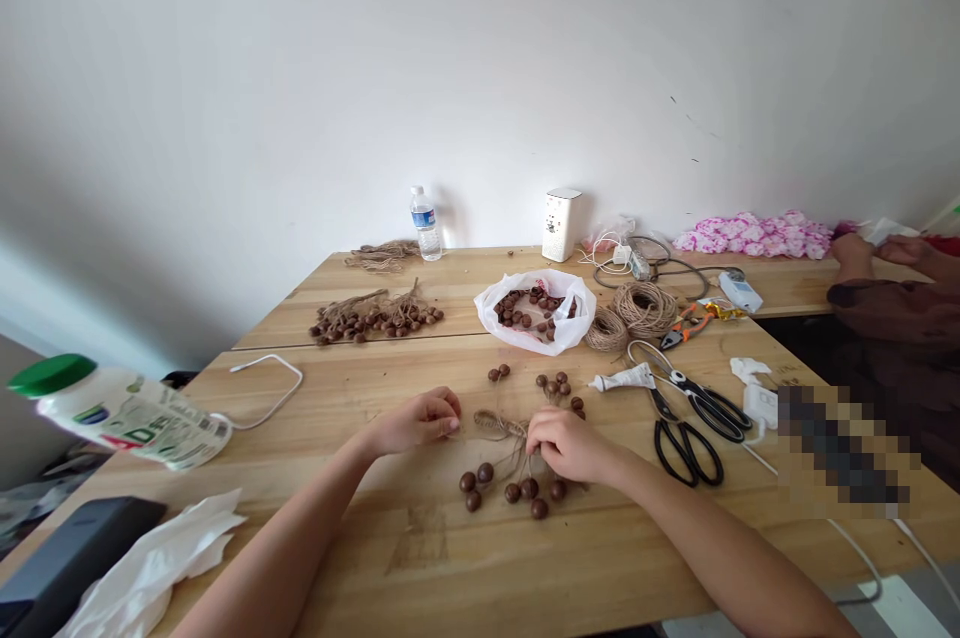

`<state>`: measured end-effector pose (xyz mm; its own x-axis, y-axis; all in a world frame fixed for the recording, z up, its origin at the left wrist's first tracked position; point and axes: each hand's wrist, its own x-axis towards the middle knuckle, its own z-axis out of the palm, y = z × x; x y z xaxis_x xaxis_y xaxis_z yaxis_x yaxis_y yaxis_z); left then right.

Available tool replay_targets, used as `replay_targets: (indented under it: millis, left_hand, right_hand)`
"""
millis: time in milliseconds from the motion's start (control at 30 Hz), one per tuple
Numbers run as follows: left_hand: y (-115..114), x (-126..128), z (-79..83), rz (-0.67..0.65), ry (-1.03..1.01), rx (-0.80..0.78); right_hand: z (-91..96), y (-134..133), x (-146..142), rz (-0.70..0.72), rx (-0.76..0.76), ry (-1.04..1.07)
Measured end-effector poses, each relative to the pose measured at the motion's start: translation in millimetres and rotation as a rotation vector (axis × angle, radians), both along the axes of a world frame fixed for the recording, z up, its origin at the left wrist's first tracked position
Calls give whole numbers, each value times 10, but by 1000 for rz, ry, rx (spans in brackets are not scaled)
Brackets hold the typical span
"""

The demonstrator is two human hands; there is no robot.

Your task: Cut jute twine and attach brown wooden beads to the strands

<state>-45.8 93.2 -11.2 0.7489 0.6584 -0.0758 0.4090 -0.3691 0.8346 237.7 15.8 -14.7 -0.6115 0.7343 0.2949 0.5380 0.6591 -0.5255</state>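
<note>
A bunch of brown round beads (pixel 529 489) on thin twine lies spread on the wooden table. Its braided twine loop (pixel 491 421) lies between my hands. My right hand (pixel 571 446) is closed over the twine strands near the beads, its fingertips partly hidden. My left hand (pixel 417 421) is left of the loop, thumb and fingers pinched together; anything between them is too small to make out. More beads on the strands (pixel 553 385) lie beyond my right hand, and a pair (pixel 499 373) lies farther left.
A white plastic bag (pixel 495 326) of beads stands ahead, with twine rolls (pixel 643 308) beside it. Scissors (pixel 686 453), pliers (pixel 686 326) and a white tube (pixel 626 377) lie right. Finished-looking bead bunches (pixel 375 318) lie back left. A large bottle (pixel 142 418) stands left; another person's hands (pixel 874 253) show far right.
</note>
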Motion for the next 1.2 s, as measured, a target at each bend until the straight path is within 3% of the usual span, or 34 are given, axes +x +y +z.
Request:
replay_targets:
  millis: [133,367,533,700,767,833,967,1067,1200]
  left_hand:
    - [9,-13,-22,13,-54,-179]
    - [79,-73,-90,80,-132,-266]
    - [132,-60,-233,308,-186,-255]
    - [105,139,-369,506,-268,-200]
    - [88,203,-381,544,-302,-182]
    - [79,233,-377,559,-324,-171]
    - [87,231,-380,571,-332,-152]
    - [101,226,-415,568,-316,-140]
    - [122,226,-467,548,-293,-133]
  right_hand:
    - [19,-5,-1,-3,-5,-5]
    - [12,2,-7,0,5,-12]
    - [68,-25,-16,13,64,96]
    - [299,148,-52,-147,221,305]
    - [360,328,-102,-143,206,218]
    - [365,542,-174,-127,157,-4]
    - [252,917,-332,-120,89,-356]
    - [168,1054,-399,-107,82,-404]
    - [161,1021,-362,-116,79,-391]
